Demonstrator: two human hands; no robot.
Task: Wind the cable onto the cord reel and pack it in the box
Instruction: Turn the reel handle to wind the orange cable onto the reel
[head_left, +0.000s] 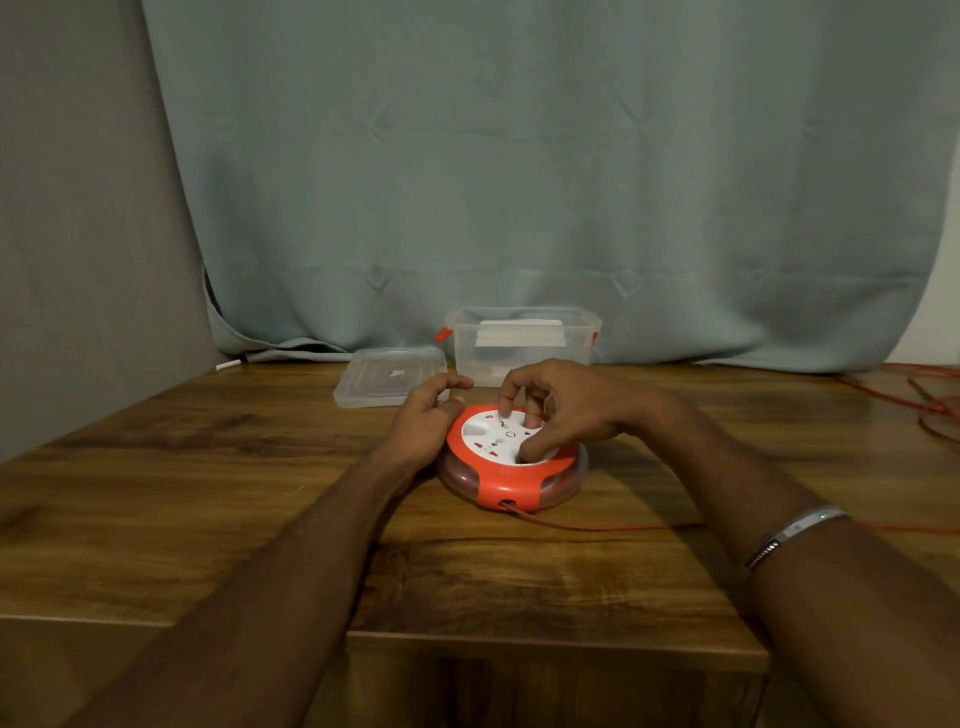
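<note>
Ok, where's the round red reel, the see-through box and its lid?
cord reel (506, 486): head view, on the red band at its front.
box (522, 364): head view, on its clear front wall.
lid (387, 376): head view, on its flat top, left of the box.

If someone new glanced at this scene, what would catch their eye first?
The orange-and-white cord reel at the table's middle, with the left hand bracing its side and the right hand fingering its white top. Next, the orange cable trailing right, and the open clear box behind, its lid lying alongside.
</note>
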